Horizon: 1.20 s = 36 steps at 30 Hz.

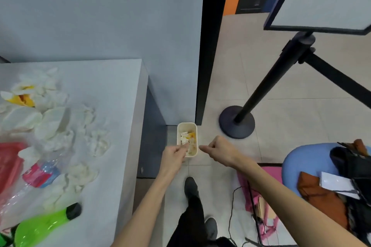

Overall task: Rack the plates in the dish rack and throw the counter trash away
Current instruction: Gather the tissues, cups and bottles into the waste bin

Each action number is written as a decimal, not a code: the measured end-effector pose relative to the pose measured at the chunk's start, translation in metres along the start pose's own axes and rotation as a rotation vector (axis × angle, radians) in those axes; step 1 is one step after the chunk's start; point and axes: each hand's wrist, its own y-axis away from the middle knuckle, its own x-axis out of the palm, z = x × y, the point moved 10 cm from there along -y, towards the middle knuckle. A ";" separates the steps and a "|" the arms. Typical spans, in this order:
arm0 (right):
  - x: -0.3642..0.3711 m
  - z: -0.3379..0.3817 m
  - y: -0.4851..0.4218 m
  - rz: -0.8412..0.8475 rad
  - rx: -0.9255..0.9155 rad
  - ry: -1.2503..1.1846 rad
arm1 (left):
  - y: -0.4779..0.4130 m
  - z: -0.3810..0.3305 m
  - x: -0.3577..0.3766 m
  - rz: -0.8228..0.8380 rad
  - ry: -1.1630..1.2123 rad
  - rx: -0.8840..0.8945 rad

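Your left hand (173,157) reached over the near left edge of the bin (187,125); its fingers were curled with the tips together above the opening; whether they pinched a scrap I could not tell, since anything white there blended with the trash inside. Your right hand (220,151) hung just right of the bin, apart from its rim; its fingers were curled in, one finger stuck out toward the bin, and nothing showed in its grasp.

The bin stood on the floor against the wall's foot, beside the counter's right end; it held white scraps and a yellow-orange piece (190,136).

On the counter (112,86), to your left, more trash lay spread; crumpled tissues (98,142) ran from the back toward the front; a yellow wrapper (23,99) sat among them at the far left; a clear bottle (41,173) with a red and blue label lay on its side nearer you; a green bottle (40,226) with a black cap lay at the front edge; a red thing (9,158) showed at the left border, too blurred to name.

A black post (267,86) stood right of the bin; a blue chair (305,158) piled with cloth stood at your right.
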 end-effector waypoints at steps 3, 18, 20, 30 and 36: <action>-0.002 -0.022 -0.031 0.011 0.078 -0.065 | -0.036 0.010 0.007 0.038 -0.027 -0.062; 0.063 -0.140 -0.168 0.098 0.239 0.058 | -0.178 0.130 0.048 -0.030 -0.161 -0.169; 0.074 -0.160 -0.192 0.107 0.253 0.044 | -0.198 0.148 0.055 -0.032 -0.190 -0.162; 0.144 -0.264 -0.322 0.141 0.206 -0.057 | -0.323 0.292 0.095 -0.135 -0.185 -0.183; 0.178 -0.308 -0.367 0.170 0.187 -0.040 | -0.376 0.358 0.106 -0.173 -0.094 -0.259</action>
